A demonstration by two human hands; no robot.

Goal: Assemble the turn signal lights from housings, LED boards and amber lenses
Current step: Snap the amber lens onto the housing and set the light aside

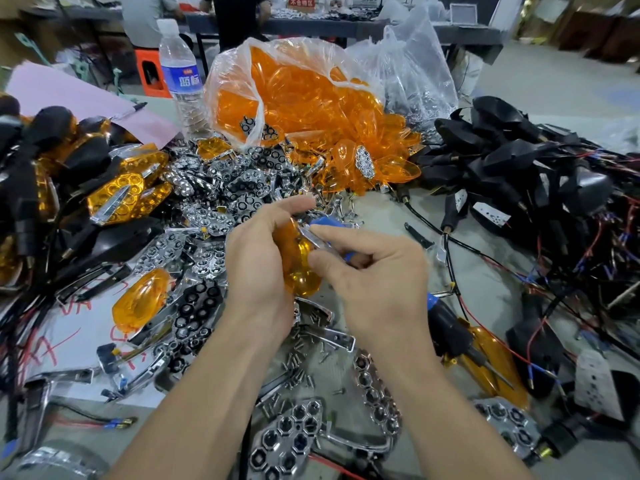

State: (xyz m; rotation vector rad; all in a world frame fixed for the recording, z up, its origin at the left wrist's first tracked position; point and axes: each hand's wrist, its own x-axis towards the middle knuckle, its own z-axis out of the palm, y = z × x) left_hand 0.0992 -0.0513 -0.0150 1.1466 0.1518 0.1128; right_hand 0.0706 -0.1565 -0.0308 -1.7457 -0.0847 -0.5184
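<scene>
Left hand [258, 268] cradled amber lens [300, 271] above cluttered surface [388, 216], fingers wrapped round it. Right hand [374, 275] pinched chrome trim strip [313, 237] against lens top, fingers closed on strip and blue-handled tool [330, 223]. Risks as I judged them: strip could slip off glossy lens if pinch eased; tool tip might scratch amber; dropped part would vanish among loose screws [298, 365] and reflectors [207, 216] below.

Two bare hands, left hand [258, 258] and right hand [374, 271], meet over one amber lens [299, 268]. One water bottle [180, 71], one open bag of amber lenses [304, 95] and one pink sheet [86, 98] are visible. Chrome reflector plates [214, 188], black housings [519, 150] and loose screws [298, 362] lie in heaps too many to count.
</scene>
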